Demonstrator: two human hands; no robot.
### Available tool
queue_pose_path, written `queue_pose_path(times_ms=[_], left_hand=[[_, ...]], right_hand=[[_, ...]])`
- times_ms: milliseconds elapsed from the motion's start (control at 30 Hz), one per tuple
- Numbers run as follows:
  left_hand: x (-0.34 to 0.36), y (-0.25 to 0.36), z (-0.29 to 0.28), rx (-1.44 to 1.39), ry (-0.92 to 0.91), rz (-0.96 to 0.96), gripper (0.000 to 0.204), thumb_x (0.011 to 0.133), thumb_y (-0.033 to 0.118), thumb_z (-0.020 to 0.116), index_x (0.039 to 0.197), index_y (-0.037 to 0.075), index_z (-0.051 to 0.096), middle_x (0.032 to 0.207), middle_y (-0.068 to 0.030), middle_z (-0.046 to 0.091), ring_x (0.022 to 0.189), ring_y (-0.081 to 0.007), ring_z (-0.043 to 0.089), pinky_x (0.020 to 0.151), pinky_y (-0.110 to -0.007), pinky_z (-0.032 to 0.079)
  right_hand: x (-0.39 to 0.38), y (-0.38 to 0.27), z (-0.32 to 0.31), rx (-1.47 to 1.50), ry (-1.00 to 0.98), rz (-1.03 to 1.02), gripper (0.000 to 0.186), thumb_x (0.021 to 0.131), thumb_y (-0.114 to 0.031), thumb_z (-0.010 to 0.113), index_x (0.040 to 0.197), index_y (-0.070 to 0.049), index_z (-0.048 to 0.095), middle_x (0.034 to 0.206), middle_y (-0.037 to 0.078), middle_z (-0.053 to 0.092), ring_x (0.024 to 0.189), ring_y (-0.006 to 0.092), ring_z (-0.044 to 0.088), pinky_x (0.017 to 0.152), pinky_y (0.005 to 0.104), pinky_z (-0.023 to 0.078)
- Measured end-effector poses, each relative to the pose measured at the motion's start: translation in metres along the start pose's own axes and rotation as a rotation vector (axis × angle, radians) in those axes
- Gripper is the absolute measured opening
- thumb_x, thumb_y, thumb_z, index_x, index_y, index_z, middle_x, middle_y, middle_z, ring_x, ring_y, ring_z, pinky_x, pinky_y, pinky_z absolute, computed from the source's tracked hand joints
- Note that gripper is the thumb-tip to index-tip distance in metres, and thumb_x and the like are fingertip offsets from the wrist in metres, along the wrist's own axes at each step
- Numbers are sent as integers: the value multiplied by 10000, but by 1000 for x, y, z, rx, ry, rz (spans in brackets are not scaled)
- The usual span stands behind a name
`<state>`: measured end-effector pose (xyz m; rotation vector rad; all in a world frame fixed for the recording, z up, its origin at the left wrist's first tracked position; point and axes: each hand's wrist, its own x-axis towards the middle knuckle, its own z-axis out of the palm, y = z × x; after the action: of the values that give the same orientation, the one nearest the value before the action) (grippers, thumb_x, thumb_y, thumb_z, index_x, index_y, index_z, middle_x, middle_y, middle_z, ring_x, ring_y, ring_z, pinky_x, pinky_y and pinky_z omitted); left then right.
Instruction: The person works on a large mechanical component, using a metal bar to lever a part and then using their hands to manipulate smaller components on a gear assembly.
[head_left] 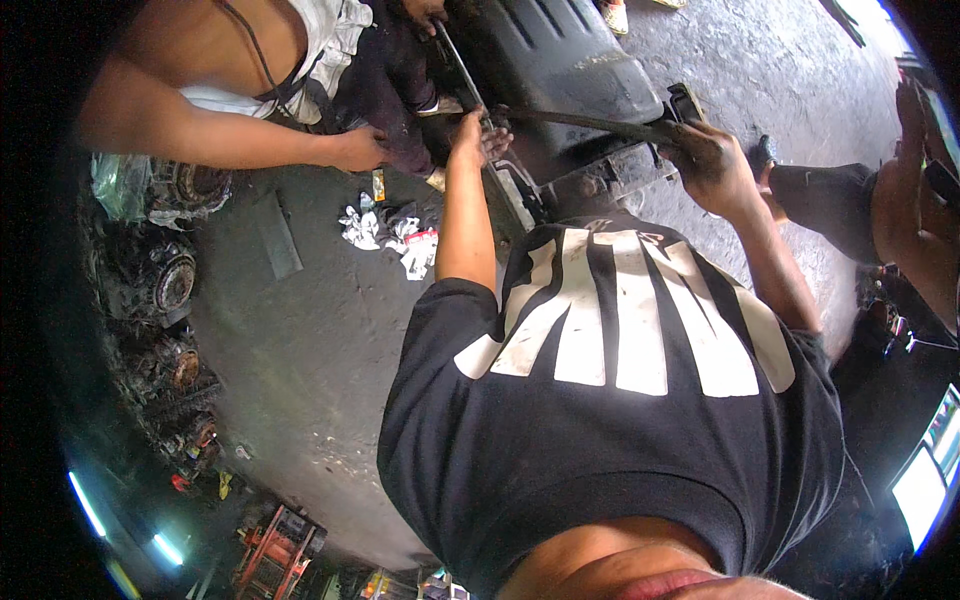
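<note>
My right hand [712, 168] is closed round the right end of a long, dark, slightly curved bar [590, 123]. The bar runs leftward across the front of a large black ribbed casing [560, 60]. At its other end is my left hand [483, 138], fingers stretched out and apart, beside a metal frame [517, 195]. A thin metal rod [456, 58] slants down to my left hand from a co-worker's hand [425, 12]. Whether my left palm touches the rod or the bar is hard to tell. A black bracket [685, 102] stands just beyond my right hand.
A co-worker's other hand [360, 149] hangs at the left. Crumpled white rags [363, 226] and a flat dark strip [277, 235] lie on the floor. Greasy machine parts [172, 282] line the left side. Another person's leg [825, 198] is at the right.
</note>
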<state>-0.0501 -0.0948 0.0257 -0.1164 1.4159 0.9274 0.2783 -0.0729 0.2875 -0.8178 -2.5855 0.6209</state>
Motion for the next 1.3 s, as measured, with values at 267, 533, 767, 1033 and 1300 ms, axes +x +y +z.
queue_pose_path(times_ms=[267,533,767,1033,1300], left_hand=[[45,-21,20,-354,0,-129,221,850,263,416,734,91,491,695,-103,574,613,-237,565,545,-397,491],[-49,-75,20,-539,-268,63,164,820,194,454,849,55,538,701,-65,560,619,-214,549,606,-339,466],[-127,-89,35,-440,-202,321,368,840,480,460,930,132,539,585,-1,442,517,-156,453,564,-351,400],[-221,-109,85,-391,-139,661,350,866,435,444,914,99,532,534,-6,425,448,-158,436,500,-326,401],[-308,-186,138,-320,-1,1103,334,876,356,456,954,34,499,534,-39,430,418,-142,421,459,-287,419]], right_hand=[[-64,8,29,198,119,332,176,720,-25,585,895,-32,603,790,141,583,717,319,564,614,358,452],[-147,25,37,244,252,588,186,697,49,574,873,1,606,788,141,600,720,261,596,631,309,456],[-190,36,79,374,287,785,197,679,75,513,841,5,600,782,159,591,681,279,591,615,302,453],[-219,99,106,344,113,517,210,636,21,514,816,-22,613,806,147,598,766,310,577,695,355,457],[-249,140,139,430,-207,321,238,664,-276,596,738,-51,574,786,171,577,773,359,553,671,410,446]])
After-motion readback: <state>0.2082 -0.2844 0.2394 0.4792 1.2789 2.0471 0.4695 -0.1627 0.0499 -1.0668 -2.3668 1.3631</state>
